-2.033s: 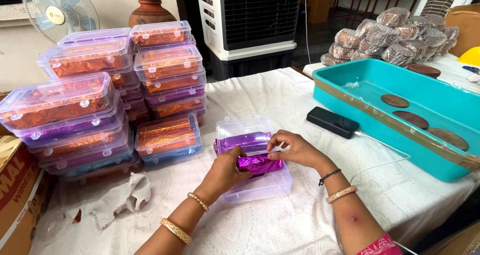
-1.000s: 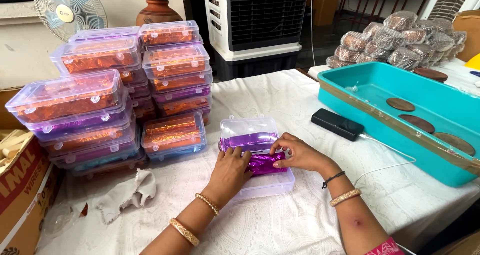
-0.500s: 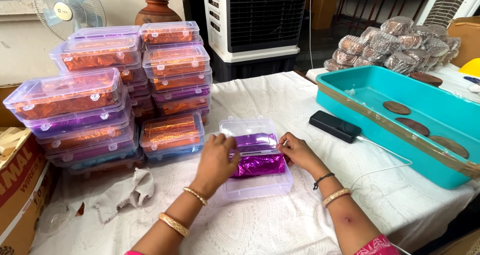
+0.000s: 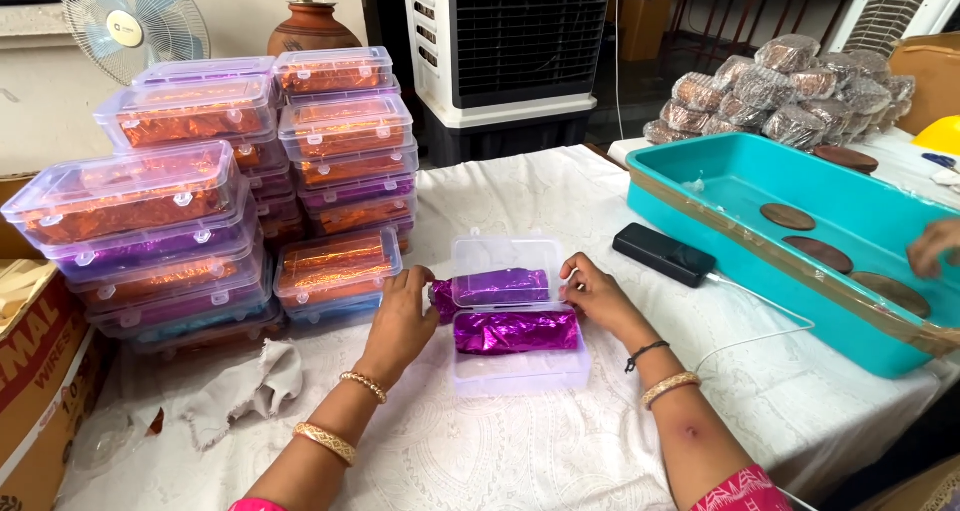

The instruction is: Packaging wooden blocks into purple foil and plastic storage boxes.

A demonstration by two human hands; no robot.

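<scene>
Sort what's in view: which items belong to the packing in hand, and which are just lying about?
In hand:
- left hand and right hand at the open clear box
- purple foil packet inside it
- stacked filled boxes

Lying about:
- grey cloth
- black phone
- teal tub
- fan

This is looking like a small home packing workshop: stacks of clear lidded boxes [image 4: 190, 186] holding orange and purple foil parcels are piling up on a cloth-covered table [image 4: 520, 441]. A teal tub [image 4: 800, 241] with brown discs, a heap of wrapped rounds [image 4: 790, 86], a fan [image 4: 135, 26] and an air cooler [image 4: 515, 41] are standing around it.
</scene>
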